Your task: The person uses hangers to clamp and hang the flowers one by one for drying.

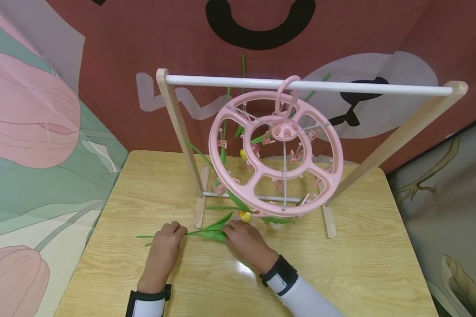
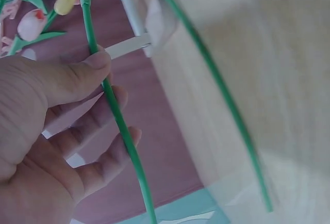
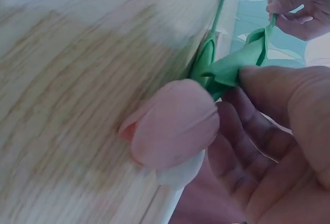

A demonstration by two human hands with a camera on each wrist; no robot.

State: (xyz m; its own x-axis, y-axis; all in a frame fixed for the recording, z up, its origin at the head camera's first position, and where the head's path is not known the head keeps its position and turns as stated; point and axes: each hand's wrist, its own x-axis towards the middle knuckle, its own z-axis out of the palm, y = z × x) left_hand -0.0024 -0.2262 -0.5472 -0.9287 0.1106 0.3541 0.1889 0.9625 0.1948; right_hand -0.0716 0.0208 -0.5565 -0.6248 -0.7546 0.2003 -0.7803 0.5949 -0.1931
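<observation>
Low over the table's front, my left hand [image 1: 166, 244] pinches the green stem [image 2: 121, 123] of an artificial tulip between thumb and fingers. My right hand [image 1: 246, 244] holds the same flower by its green leaf [image 3: 240, 64], close to the blooms. Beside those fingers, a pink tulip head [image 3: 175, 123] overlaps a white tulip head [image 3: 183, 172] in the right wrist view; I cannot tell which bloom the gripped stem carries. A second green stem [image 2: 221, 84] lies along the wood, apart from the left fingers.
A pink round clip hanger [image 1: 246, 191] hangs from the white bar [image 1: 230, 82] of a wooden stand, just beyond my hands. Several tulips dangle from its clips, including a yellow one [image 1: 246, 216]. The stand's feet [image 1: 199, 211] rest on the wooden table [image 1: 361, 264], against printed cloth.
</observation>
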